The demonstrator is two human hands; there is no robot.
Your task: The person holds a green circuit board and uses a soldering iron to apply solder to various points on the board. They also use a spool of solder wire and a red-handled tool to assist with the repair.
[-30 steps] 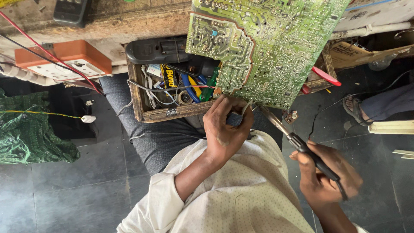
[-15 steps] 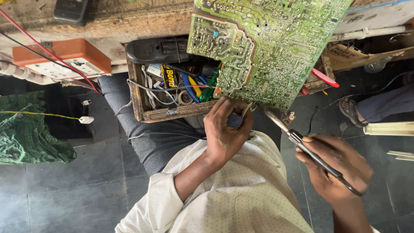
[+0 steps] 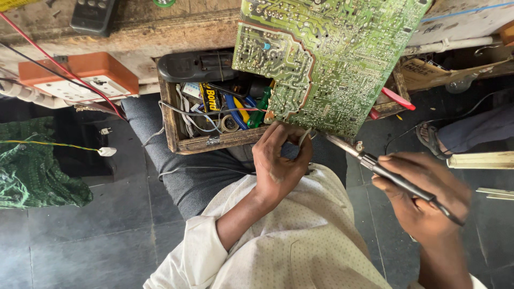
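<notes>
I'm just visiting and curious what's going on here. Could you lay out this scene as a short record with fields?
Left hand: fingers pinch a thin wire at the circuit board's lower edge
Right hand: grips a soldering iron, tip near the board edge
Circuit board: green, solder side showing
Wooden tray: holds tools and wires
Socket box: orange, on the left

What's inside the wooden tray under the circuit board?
The wooden tray holds tangled wires, blue-handled pliers and a tape roll; the circuit board covers its right part.
</notes>
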